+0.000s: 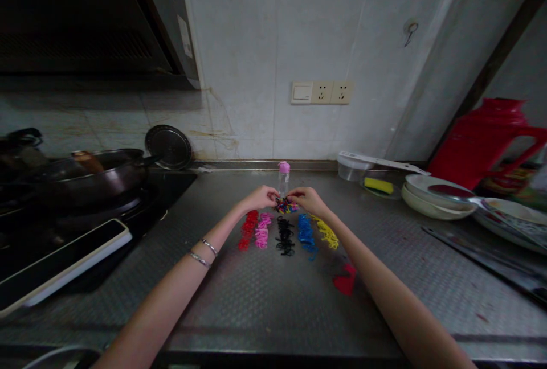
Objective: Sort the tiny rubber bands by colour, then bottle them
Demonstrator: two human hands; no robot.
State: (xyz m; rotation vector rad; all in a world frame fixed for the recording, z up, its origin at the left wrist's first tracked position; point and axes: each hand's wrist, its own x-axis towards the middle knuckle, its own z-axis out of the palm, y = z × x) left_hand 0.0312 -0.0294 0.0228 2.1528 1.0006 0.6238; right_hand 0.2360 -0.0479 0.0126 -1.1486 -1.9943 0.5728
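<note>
My left hand (265,197) and my right hand (308,199) meet at a small mixed-colour pile of rubber bands (286,206). The fingers of both are pinched at its edges; whatever is between the fingertips is too small to tell. Just behind the pile stands a clear bottle with a pink lid (284,180). Nearer me lie separate rows of bands: red (248,230), pink (262,230), black (285,236), blue (306,234) and yellow (327,232). The yellow row is beside my right forearm.
A red scrap (345,281) lies by my right forearm. Left are a pan (102,178) on the stove and a round dark lid (168,147). Right are a plastic tub (352,168), a yellow sponge (378,185), stacked bowls (436,206), a knife (482,258) and a red thermos (476,144).
</note>
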